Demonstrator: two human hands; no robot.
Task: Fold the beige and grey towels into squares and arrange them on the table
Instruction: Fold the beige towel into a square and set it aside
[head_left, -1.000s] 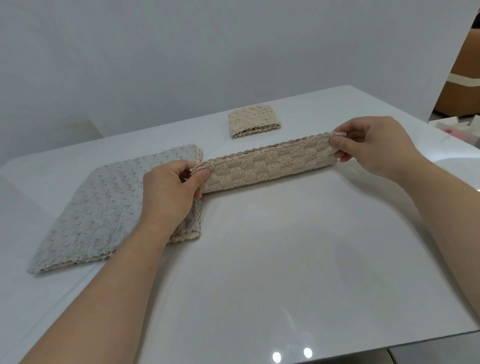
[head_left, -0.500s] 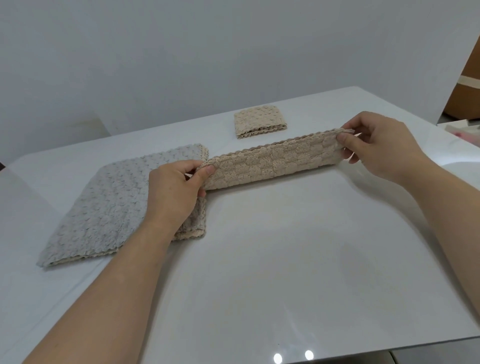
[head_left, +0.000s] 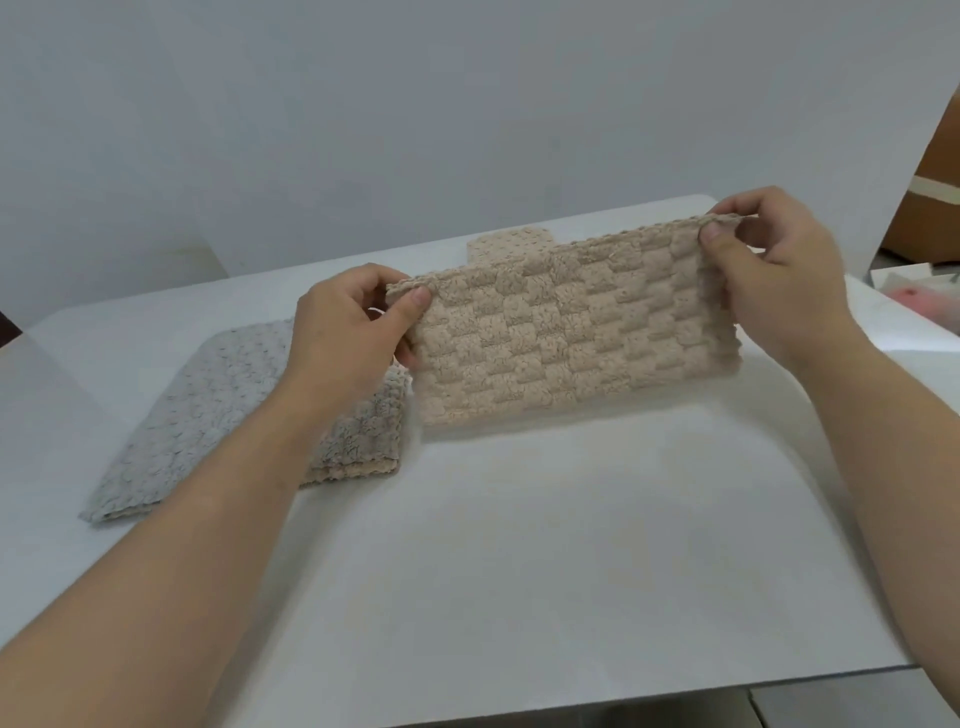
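Observation:
A beige towel (head_left: 566, 327) with a basket-weave texture, folded in half, hangs upright above the white table (head_left: 545, 561). My left hand (head_left: 348, 338) pinches its top left corner. My right hand (head_left: 769, 275) pinches its top right corner. Its lower edge hovers just over the tabletop. A grey towel (head_left: 218, 415) lies spread flat on the left, over a beige layer that shows at its near edge. A small folded beige towel (head_left: 506, 247) sits at the back, mostly hidden behind the lifted one.
A plain grey wall stands behind the table. At the far right are a brown cardboard box (head_left: 930, 197) and a white item with pink contents (head_left: 919, 291). The table's near edge runs along the bottom right.
Both hands have lifted the beige towel off the table, so it now hangs as an upright rectangle facing me instead of lying as a low strip.

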